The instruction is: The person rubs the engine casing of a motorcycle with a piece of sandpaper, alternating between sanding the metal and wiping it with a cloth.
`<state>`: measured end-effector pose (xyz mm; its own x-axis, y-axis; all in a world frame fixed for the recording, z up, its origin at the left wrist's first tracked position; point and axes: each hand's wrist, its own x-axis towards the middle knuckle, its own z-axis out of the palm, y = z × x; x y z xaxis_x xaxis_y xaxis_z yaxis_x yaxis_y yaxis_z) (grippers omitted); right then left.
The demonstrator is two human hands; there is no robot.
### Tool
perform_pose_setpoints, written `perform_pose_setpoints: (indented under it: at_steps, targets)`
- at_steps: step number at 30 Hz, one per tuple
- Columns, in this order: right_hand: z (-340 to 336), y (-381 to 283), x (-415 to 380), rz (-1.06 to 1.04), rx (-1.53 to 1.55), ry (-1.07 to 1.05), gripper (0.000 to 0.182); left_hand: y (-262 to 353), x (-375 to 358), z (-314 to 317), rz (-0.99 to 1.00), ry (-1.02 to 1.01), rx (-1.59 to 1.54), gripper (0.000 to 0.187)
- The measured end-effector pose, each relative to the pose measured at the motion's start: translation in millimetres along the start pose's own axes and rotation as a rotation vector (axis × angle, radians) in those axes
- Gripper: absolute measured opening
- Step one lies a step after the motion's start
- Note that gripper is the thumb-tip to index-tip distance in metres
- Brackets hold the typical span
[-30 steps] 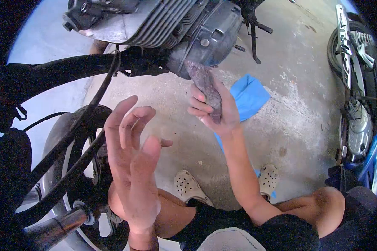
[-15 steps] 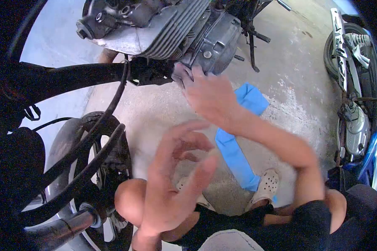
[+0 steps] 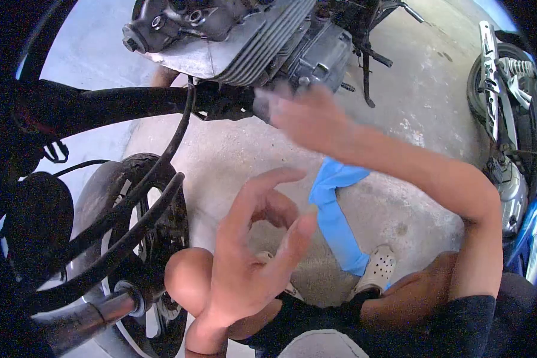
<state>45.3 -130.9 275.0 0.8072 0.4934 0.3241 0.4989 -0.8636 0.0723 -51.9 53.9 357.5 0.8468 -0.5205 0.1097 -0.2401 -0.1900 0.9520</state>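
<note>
My right hand point(image 3: 310, 119), blurred by motion, is at the lower edge of a motorcycle engine point(image 3: 322, 56), beside its side cover. Its fingers are closed on what looks like a small greyish cloth point(image 3: 264, 106), pressed against or very near the metal; the exact contact is smeared. My left hand point(image 3: 250, 244) is raised in front of my left knee, fingers curved and thumb apart, with nothing between them. The cooling fins point(image 3: 262, 51) of the engine rise left of my right hand.
A black frame tube point(image 3: 131, 104) and dark hoses cross the left side, above a wheel point(image 3: 143, 173). A long blue cloth point(image 3: 337, 232) lies on the concrete floor by my shoe point(image 3: 379, 268). Another motorcycle point(image 3: 510, 173) stands at the right.
My right hand has shifted slightly along the engine's lower edge, and its elbow has swung outward to the right. My left hand stays nearly in place. The view has shifted a little.
</note>
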Motion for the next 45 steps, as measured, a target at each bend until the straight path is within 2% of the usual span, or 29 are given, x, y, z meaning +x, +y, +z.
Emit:
perform_pose_setpoints:
  at_steps: [2,5,9,11,12,14,15,16,18,19,20,21,22,24,25,27,28,30,34,36,37,39,40,42,43,45]
  targets:
    - [-5.7,11.3,1.1,0.024,-0.101,0.184,0.015,8.4,-4.3,-5.0,-0.068,0.021,-0.060,0.041]
    - [-5.5,-2.1,0.6,-0.053,-0.157,0.111,0.017,6.3,0.7,-7.4,-0.132,0.067,-0.117,0.042]
    - [-15.8,14.1,2.5,-0.001,-0.034,0.040,0.022,6.9,3.5,0.5,-0.065,0.071,-0.066,0.042]
    - [14.4,-3.9,-2.8,0.033,-0.154,0.238,0.024,8.1,1.7,2.7,-0.042,0.056,-0.064,0.042]
    - [10.6,-2.2,3.1,0.025,-0.153,0.248,0.024,9.9,2.5,3.1,-0.037,0.065,-0.058,0.042]
    - [7.7,4.5,5.9,0.063,-0.046,0.195,0.027,13.5,1.0,5.9,-0.039,0.035,-0.060,0.042]
    - [-14.8,3.6,15.5,0.125,-0.028,-0.108,0.024,13.6,-0.1,7.5,-0.050,0.031,-0.065,0.042]
    - [-8.1,-1.5,10.1,0.127,-0.022,-0.116,0.024,15.1,-1.1,7.5,-0.055,0.020,-0.055,0.043]
    - [4.5,-13.7,4.6,0.064,-0.282,0.019,0.043,15.6,-2.6,4.0,-0.048,0.019,-0.037,0.043]
    - [5.9,-13.7,5.4,0.063,-0.286,0.029,0.043,11.2,-2.1,1.3,-0.039,0.037,-0.003,0.044]
    - [8.5,-12.2,3.8,0.094,-0.189,0.097,0.026,7.7,-1.6,0.2,-0.033,0.057,0.024,0.044]
    - [8.0,-14.4,0.9,0.132,-0.085,0.155,0.017,8.1,-3.1,-1.1,-0.039,0.054,0.021,0.044]
    - [8.4,-8.4,3.2,0.129,-0.083,0.150,0.017,9.4,-4.3,-2.2,-0.039,0.073,-0.011,0.045]
    - [9.2,1.8,6.0,-0.090,-0.074,0.142,0.017,12.9,-11.2,-2.1,-0.070,0.079,-0.048,0.045]
    - [10.9,-6.9,3.4,-0.094,-0.076,0.137,0.017,15.3,-11.9,-2.0,-0.069,0.085,-0.054,0.046]
    - [14.8,-30.5,-0.9,0.142,-0.164,0.042,0.015,18.5,-12.1,-5.3,-0.065,0.084,-0.052,0.046]
    - [15.5,-21.2,2.7,0.142,-0.169,0.041,0.015,17.6,-12.7,-5.2,-0.049,0.095,-0.068,0.046]
    - [18.4,0.5,8.6,-0.004,-0.174,0.249,0.013,15.8,-14.3,-2.8,-0.047,0.098,-0.087,0.047]
    - [18.3,-12.9,6.3,0.014,-0.093,0.248,0.013,17.6,-17.9,-0.1,-0.005,0.102,-0.015,0.048]
    - [15.2,-26.4,1.8,0.202,-0.132,0.084,0.014,17.2,-16.5,-0.6,-0.007,0.106,0.008,0.049]
    - [12.9,-20.4,3.6,0.202,-0.129,0.078,0.014,19.2,-16.5,-1.1,-0.016,0.105,0.010,0.049]
    - [8.4,-4.6,7.3,-0.086,-0.031,0.219,0.017,18.2,-18.5,1.1,-0.041,0.097,0.010,0.050]
    - [10.3,-10.8,3.0,-0.080,-0.027,0.212,0.017,17.9,-19.0,2.4,-0.019,0.103,0.007,0.050]
    - [12.5,-23.7,2.1,0.053,-0.024,0.064,0.019,19.1,-16.4,1.3,0.017,0.118,0.005,0.050]
    - [14.7,-21.7,4.4,0.049,-0.026,0.067,0.019,19.3,-15.1,0.2,-0.001,0.127,-0.003,0.050]
    - [17.3,-17.5,6.3,0.055,-0.077,0.201,0.018,17.7,-14.7,0.8,-0.026,0.133,-0.013,0.051]
